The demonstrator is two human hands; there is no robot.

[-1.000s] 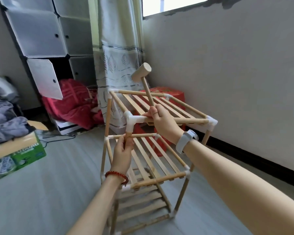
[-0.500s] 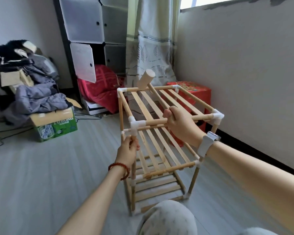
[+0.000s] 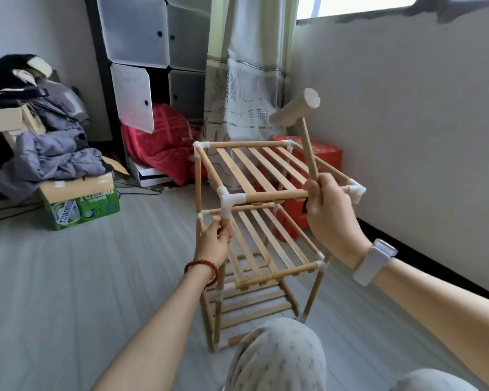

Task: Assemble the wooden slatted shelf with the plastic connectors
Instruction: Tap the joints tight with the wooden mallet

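Currently the shelf (image 3: 254, 221) stands upright on the grey floor (image 3: 68, 277), close to the white wall (image 3: 407, 122), three slatted tiers visible, white connectors at the corners. Left hand (image 3: 213, 241): fingers pinched around the near-left upright post (image 3: 220, 292), just below the top near-left connector (image 3: 227, 200). Right hand (image 3: 329, 213): fingers curled around the top front rail (image 3: 274, 195) and, in the same grip, the handle of a wooden mallet (image 3: 297, 108); handle rises up and slightly left from the fist, head tilted above the top tier. Whether the mallet handle touches the slats cannot be told. White wristband (image 3: 374, 262) on the right wrist; red bead bracelet (image 3: 202, 268) on the left. Top near-right connector (image 3: 356, 190) sits just beside the right hand. A knee in patterned grey fabric (image 3: 277, 356) lies at the bottom edge, touching or just in front of the shelf base. Background: green-and-white cardboard box (image 3: 81, 203) with piled clothes (image 3: 45, 153), a cube cabinet (image 3: 153, 52) with one door ajar, red cloth (image 3: 164, 148), a curtain (image 3: 246, 66), a red box (image 3: 322, 162) behind the shelf.
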